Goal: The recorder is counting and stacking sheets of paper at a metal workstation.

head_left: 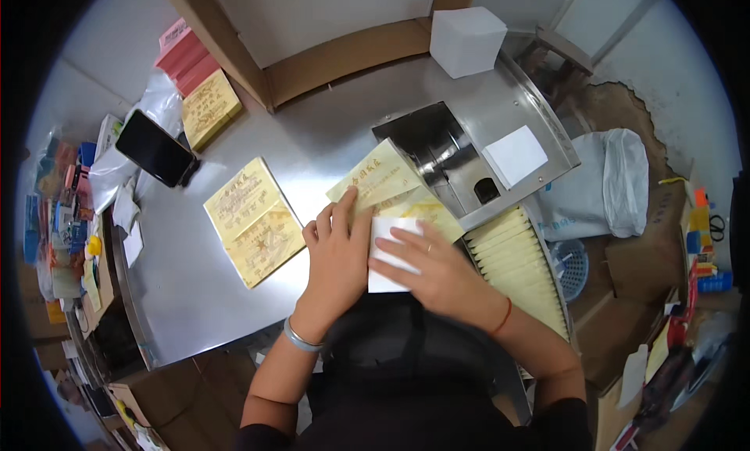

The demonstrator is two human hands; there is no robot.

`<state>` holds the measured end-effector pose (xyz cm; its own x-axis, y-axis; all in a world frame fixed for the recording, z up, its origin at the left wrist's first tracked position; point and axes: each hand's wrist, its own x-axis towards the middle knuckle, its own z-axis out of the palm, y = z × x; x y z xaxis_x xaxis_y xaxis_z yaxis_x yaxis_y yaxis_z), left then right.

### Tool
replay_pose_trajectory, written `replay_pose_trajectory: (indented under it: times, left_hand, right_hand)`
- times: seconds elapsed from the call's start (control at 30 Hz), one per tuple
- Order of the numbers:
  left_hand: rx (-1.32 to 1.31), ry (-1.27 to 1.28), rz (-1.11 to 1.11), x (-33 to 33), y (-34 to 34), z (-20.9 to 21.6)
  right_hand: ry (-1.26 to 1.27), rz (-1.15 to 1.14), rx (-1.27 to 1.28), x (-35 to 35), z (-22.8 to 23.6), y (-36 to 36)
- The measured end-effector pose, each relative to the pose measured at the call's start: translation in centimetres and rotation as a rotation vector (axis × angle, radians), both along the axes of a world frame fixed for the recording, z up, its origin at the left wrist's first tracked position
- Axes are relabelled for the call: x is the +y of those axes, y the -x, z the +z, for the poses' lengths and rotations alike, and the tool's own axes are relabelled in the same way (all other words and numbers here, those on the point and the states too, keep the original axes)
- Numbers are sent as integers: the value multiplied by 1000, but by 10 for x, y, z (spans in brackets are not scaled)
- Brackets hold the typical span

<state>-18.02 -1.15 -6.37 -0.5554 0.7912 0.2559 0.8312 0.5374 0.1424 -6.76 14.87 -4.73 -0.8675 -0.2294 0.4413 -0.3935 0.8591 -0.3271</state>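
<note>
My left hand (pixel 337 252) lies with its fingers stretched out on a yellow printed paper sleeve (pixel 383 168) at the table's near edge. Beside it, the spread fingers of my right hand (pixel 449 279) rest over a white paper square (pixel 387 284), which looks like a folded napkin and overlaps the yellow paper. Both hands are open; the right one is slightly blurred. To the left sits a flat pile of similar yellow printed sleeves (pixel 254 216). A tightly packed row of pale yellow sleeves (pixel 512 255) stands on edge by my right forearm.
A metal table (pixel 187 310) bears a dark recess (pixel 426 138) and another white square (pixel 516 155). Behind are a cardboard box (pixel 344 64) and a white paper stack (pixel 469 41). A phone (pixel 155 148) stands at left near pink stacks (pixel 187 56). A plastic bag (pixel 609 185) lies right.
</note>
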Motion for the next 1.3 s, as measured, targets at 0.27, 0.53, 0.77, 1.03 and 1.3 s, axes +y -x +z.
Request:
replay_pose_trajectory:
  times: [0.27, 0.53, 0.77, 1.03, 1.3]
  left_hand:
    - [-86, -305, 139, 19, -19, 2]
    - [-119, -110, -24, 17, -16, 12]
    - [17, 46, -147, 63, 30, 27]
    - [-229, -92, -134, 26, -14, 25]
    - [-183, -132, -73, 30, -17, 6]
  right_hand:
    - [-369, -265, -408, 1, 8, 88]
    - [44, -797, 358, 95, 5, 16]
    - [80, -808, 183, 116, -22, 19]
    - [94, -626, 34, 163, 4, 3]
    - [-206, -741, 116, 130, -19, 19]
